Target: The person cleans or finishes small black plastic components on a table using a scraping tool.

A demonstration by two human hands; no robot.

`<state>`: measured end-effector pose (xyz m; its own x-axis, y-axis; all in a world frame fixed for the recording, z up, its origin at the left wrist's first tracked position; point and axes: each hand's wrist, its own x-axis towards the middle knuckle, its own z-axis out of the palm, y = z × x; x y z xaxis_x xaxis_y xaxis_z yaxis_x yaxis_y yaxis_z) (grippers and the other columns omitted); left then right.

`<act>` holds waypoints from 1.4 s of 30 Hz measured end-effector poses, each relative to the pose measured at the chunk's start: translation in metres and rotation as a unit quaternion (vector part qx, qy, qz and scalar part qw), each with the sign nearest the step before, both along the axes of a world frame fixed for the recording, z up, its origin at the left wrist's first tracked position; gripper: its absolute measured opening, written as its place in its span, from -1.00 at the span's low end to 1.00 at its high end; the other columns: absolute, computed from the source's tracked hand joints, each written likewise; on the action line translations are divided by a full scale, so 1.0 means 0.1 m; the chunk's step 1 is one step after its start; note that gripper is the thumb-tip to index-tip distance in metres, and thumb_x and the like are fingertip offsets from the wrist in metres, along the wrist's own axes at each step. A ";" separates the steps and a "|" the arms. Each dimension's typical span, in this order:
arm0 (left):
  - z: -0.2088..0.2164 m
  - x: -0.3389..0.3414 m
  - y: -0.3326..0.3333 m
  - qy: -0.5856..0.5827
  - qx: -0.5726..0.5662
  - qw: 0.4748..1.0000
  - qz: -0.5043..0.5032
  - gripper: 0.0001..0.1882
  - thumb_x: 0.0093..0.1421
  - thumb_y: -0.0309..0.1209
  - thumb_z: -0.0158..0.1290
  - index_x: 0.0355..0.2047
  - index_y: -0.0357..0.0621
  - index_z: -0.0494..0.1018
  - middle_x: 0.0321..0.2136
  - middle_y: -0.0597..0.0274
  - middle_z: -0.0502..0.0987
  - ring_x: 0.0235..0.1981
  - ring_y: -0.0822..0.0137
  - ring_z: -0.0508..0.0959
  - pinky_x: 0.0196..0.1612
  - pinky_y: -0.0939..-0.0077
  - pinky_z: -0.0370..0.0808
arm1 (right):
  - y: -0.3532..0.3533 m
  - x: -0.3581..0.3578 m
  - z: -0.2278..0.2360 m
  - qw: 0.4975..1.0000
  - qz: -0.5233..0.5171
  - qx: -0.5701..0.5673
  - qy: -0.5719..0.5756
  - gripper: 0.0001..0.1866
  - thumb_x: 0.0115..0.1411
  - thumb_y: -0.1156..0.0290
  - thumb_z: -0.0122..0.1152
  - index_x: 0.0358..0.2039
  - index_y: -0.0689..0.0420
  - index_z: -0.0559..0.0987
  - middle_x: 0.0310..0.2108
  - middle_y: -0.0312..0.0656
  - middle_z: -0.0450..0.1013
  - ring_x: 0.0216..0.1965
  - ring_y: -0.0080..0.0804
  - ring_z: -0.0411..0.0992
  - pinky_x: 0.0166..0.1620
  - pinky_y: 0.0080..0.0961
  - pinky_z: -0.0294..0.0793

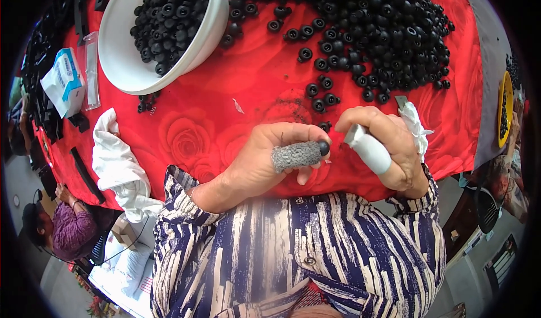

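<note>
My left hand (253, 159) is closed on a small round black rubber part (323, 148), pinched at the fingertips. One of its digits wears a grey knitted sleeve (297, 156). A short way to the right, my right hand (389, 140) is curled with its fingertips close to that part but apart from it. A white wrapping (372, 153) with a flat grey end lies along its thumb side. What its fingers hold, if anything, is hidden. Behind its knuckles shows a white wrapped strip (414, 123) with a grey tip; I cannot tell whether the hand holds it.
A large heap of black rubber parts (389, 36) spreads over the red tablecloth (225, 107). A white bowl (124, 73) of similar parts stands at the far left. Left of me are a white cloth (118, 163) and a white-and-blue packet (65, 84). Other people sit nearby.
</note>
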<state>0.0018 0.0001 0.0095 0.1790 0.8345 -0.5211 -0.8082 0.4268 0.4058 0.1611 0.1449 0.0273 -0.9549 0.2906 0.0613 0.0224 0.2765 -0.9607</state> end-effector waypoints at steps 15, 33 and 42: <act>-0.08 0.02 -0.05 0.050 0.031 0.998 -0.007 -0.77 0.13 -0.48 0.06 -0.20 -0.29 0.44 -0.43 0.16 0.52 -0.58 0.48 0.45 -0.50 0.66 0.42 | -0.10 -0.01 -0.08 0.999 -0.011 0.005 -0.044 -0.80 0.01 0.50 0.11 -0.31 0.22 0.43 -0.51 -0.07 0.41 -0.49 -0.11 0.44 -0.47 -0.36 0.37; -0.04 0.02 -0.03 0.051 0.018 0.998 -0.035 -0.77 0.13 -0.50 0.04 -0.19 -0.31 0.44 -0.44 0.19 0.50 -0.57 0.48 0.46 -0.49 0.66 0.42 | -0.04 0.00 -0.12 0.999 0.029 0.015 -0.025 -0.85 0.02 0.45 0.14 -0.39 0.21 0.45 -0.58 -0.10 0.38 -0.55 -0.17 0.41 -0.52 -0.37 0.35; -0.09 -0.03 -0.03 0.017 0.011 0.998 0.053 -0.76 0.12 -0.46 0.06 -0.21 -0.35 0.43 -0.47 0.18 0.51 -0.55 0.47 0.50 -0.52 0.64 0.49 | 0.03 -0.01 -0.14 0.990 0.082 -0.070 0.092 -0.79 -0.03 0.48 0.19 -0.36 0.28 0.46 -0.57 -0.14 0.40 -0.60 -0.23 0.41 -0.54 -0.42 0.37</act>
